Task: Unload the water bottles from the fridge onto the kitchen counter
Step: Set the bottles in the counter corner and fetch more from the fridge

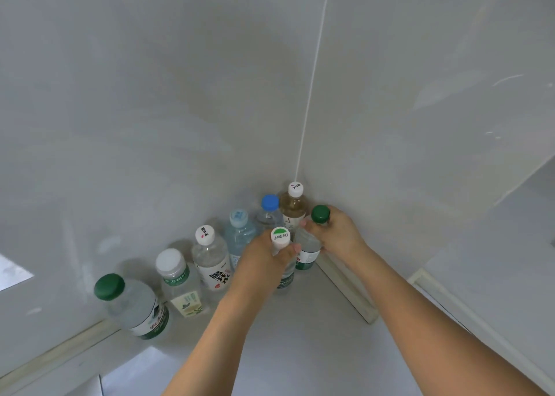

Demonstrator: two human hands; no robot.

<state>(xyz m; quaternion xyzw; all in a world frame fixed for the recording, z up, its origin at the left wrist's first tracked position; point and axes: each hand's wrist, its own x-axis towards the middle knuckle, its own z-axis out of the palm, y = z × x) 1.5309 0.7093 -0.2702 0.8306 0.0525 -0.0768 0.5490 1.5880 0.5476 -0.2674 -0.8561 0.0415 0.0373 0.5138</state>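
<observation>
Gripping two bottles near the back corner of the grey counter (300,350), both hands are busy: the left hand (264,254) has fingers and thumb wrapped round the neck of the Cestbon bottle (282,271), white-and-green cap up, and the right hand (336,236) has fingers curled round the neck of the dark-green-capped bottle (307,253) just beside it. Whether either bottle's base is touching the counter cannot be told. Six more bottles stand in a row along the left wall's raised edge strip (54,356): big green-cap bottle (135,308) nearest the viewer, then white-cap bottle with green label (180,287), white-cap bottle with black lettering (211,260), pale-blue-cap bottle (239,235), blue-cap bottle (268,212), and an amber-liquid bottle (292,206) tucked right in the corner. The row sits tight, bottles touching or just beside each other. A second edge strip (345,287) runs along the right wall, close behind the right hand's bottle. Open counter surface lies in front of the row and under both forearms, toward the viewer. A white seam (312,77) runs up the wall corner.
</observation>
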